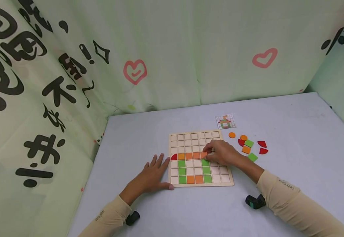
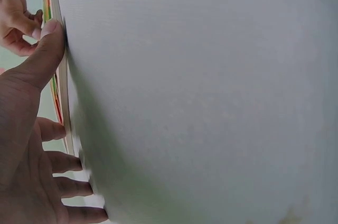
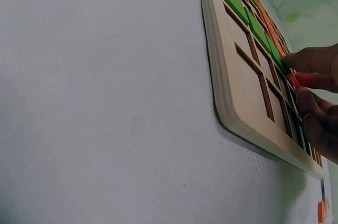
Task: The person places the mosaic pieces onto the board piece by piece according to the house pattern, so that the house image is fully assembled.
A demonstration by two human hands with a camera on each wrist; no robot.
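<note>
Left hand (image 1: 153, 176) spread at eight o'clock of the board (image 1: 190, 171), your right hand (image 1: 221, 152) seats an apparently pinched orange tile (image 1: 202, 155), which needs pressing flush.

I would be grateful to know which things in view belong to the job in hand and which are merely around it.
Seem to belong:
wooden grid board
picture card
loose orange discs, red wedges, green squares
left hand, touching the board
right hand, pinching an orange square

Seem incidental:
printed green curtain
black wrist devices
</note>
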